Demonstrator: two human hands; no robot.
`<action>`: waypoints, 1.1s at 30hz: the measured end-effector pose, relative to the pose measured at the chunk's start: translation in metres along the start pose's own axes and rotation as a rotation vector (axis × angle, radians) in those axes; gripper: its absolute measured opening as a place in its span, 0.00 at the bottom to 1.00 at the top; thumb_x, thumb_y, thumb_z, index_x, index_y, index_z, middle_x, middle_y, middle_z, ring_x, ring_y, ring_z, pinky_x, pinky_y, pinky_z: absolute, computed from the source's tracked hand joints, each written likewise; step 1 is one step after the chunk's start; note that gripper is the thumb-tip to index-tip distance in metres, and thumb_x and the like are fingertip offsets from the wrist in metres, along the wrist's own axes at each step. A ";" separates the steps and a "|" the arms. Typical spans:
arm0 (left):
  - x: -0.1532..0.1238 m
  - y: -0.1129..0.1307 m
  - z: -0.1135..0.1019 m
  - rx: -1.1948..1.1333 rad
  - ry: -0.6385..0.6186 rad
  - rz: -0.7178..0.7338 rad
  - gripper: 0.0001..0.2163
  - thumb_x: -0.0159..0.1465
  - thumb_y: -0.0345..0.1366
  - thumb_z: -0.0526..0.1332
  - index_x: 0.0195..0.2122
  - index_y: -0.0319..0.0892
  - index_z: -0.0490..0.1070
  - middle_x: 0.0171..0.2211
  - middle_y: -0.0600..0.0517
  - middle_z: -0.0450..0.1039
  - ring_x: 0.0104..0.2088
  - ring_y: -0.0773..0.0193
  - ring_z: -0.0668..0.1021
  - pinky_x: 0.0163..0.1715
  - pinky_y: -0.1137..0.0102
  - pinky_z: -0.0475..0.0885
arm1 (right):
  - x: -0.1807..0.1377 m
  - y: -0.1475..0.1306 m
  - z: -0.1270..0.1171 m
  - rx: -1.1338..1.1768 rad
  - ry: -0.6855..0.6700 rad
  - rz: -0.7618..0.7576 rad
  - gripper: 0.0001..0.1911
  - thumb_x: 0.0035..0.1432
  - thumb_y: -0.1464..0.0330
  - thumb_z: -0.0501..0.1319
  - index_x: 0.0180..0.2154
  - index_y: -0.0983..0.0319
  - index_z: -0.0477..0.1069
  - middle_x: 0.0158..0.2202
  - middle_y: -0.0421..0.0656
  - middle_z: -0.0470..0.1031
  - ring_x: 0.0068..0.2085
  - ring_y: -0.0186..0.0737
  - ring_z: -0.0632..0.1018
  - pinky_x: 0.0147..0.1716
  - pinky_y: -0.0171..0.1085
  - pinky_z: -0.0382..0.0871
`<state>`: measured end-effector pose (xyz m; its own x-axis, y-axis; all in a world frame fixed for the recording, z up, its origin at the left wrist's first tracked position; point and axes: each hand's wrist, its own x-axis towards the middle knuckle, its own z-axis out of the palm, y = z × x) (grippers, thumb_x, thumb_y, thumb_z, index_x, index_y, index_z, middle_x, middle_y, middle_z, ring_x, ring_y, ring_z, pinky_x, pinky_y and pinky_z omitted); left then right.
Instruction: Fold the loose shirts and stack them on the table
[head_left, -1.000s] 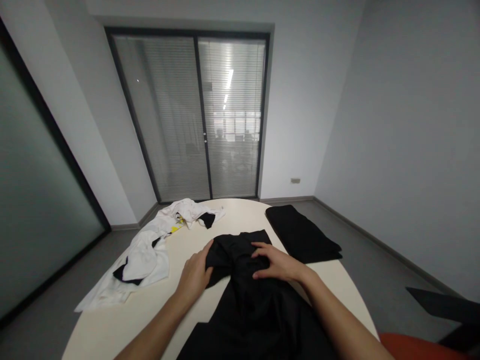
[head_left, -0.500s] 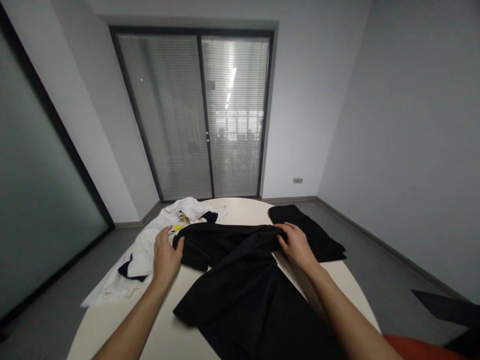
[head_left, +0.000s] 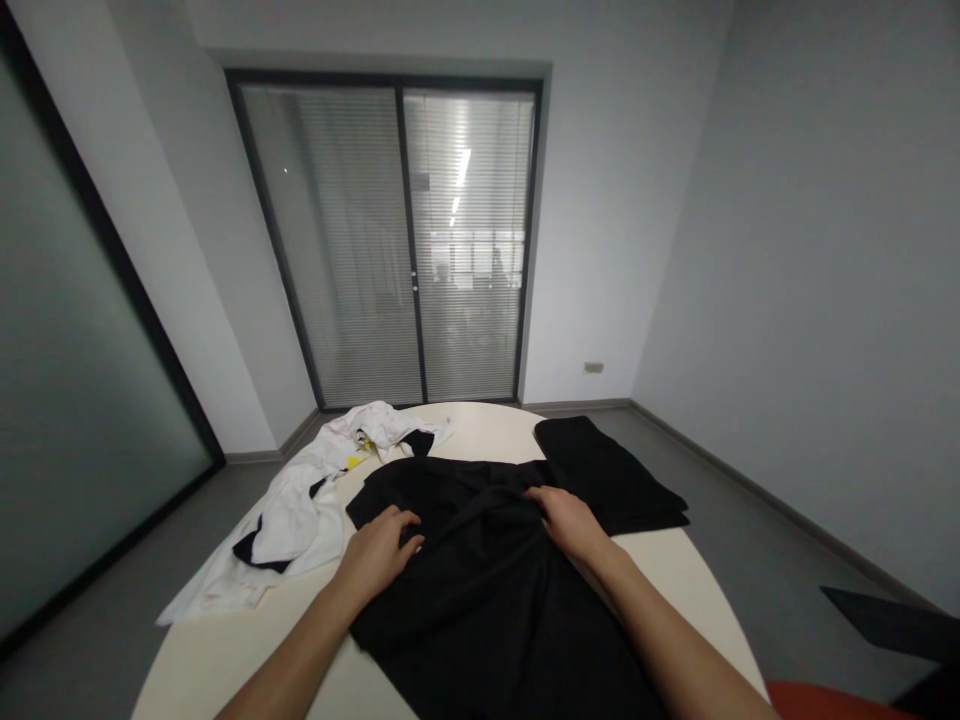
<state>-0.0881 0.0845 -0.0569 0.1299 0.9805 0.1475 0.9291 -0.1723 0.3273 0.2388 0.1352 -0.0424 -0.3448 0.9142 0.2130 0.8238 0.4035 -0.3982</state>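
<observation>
A black garment [head_left: 487, 600] lies spread over the near middle of the table, its far edge roughly straight and some creases running down its centre. My left hand [head_left: 379, 555] rests on its left side, with thumb and fingers apart on the cloth. On the upper right part lies my right hand [head_left: 570, 522], fingers stretched out over the creased cloth; its thumb is hidden. The garment's lower end runs out of view at the bottom.
A folded black garment [head_left: 607, 475] lies at the table's right, touching the spread one. White clothing [head_left: 300, 520] with dark and yellow patches is heaped along the left edge of the round, cream table [head_left: 480, 420]. A red chair edge [head_left: 817, 700] shows at lower right.
The raised upper part of the black garment has come down flat. My left hand has let go of its far left corner and moved right and nearer; my right hand has shifted slightly left and nearer.
</observation>
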 end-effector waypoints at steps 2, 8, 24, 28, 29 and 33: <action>0.000 0.000 -0.004 0.022 0.004 0.019 0.07 0.65 0.34 0.58 0.40 0.47 0.75 0.40 0.50 0.75 0.42 0.56 0.79 0.41 0.67 0.70 | 0.003 0.002 -0.001 0.070 0.064 0.008 0.14 0.62 0.68 0.55 0.45 0.57 0.78 0.44 0.46 0.80 0.47 0.47 0.80 0.48 0.42 0.71; 0.010 -0.029 -0.024 -0.134 0.463 0.005 0.11 0.69 0.41 0.52 0.44 0.45 0.73 0.45 0.48 0.75 0.47 0.54 0.78 0.49 0.62 0.71 | 0.011 0.024 -0.014 0.638 0.439 0.164 0.20 0.63 0.62 0.50 0.53 0.58 0.69 0.41 0.46 0.79 0.29 0.42 0.81 0.32 0.41 0.77; 0.026 -0.038 0.034 -0.671 0.429 -0.077 0.34 0.60 0.41 0.65 0.66 0.45 0.55 0.65 0.39 0.58 0.47 0.55 0.80 0.47 0.59 0.78 | 0.003 -0.017 0.006 -0.025 0.225 -0.189 0.27 0.61 0.65 0.58 0.62 0.55 0.67 0.64 0.46 0.66 0.68 0.53 0.59 0.67 0.57 0.50; 0.025 -0.034 0.032 -0.738 0.400 -0.094 0.38 0.57 0.37 0.66 0.68 0.44 0.52 0.63 0.38 0.60 0.32 0.66 0.79 0.39 0.62 0.79 | -0.001 -0.029 0.019 -0.016 0.030 -0.174 0.33 0.61 0.65 0.59 0.67 0.56 0.57 0.61 0.50 0.69 0.58 0.52 0.71 0.60 0.53 0.62; 0.026 -0.033 0.030 -0.793 0.375 -0.133 0.39 0.57 0.36 0.66 0.68 0.44 0.51 0.62 0.37 0.61 0.29 0.69 0.78 0.35 0.64 0.79 | -0.001 -0.029 0.019 -0.013 0.009 -0.157 0.32 0.61 0.65 0.59 0.67 0.56 0.59 0.57 0.50 0.72 0.56 0.52 0.73 0.57 0.51 0.65; 0.028 -0.027 0.019 -1.044 0.350 -0.286 0.36 0.57 0.32 0.66 0.66 0.46 0.54 0.61 0.37 0.64 0.30 0.69 0.79 0.34 0.67 0.79 | 0.001 -0.026 0.012 0.123 -0.020 -0.178 0.20 0.64 0.67 0.56 0.56 0.57 0.73 0.45 0.48 0.77 0.48 0.47 0.76 0.50 0.43 0.69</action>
<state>-0.1033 0.1184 -0.0791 -0.2967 0.9444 0.1417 0.1456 -0.1019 0.9841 0.2112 0.1264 -0.0426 -0.4897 0.8283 0.2722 0.6886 0.5589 -0.4620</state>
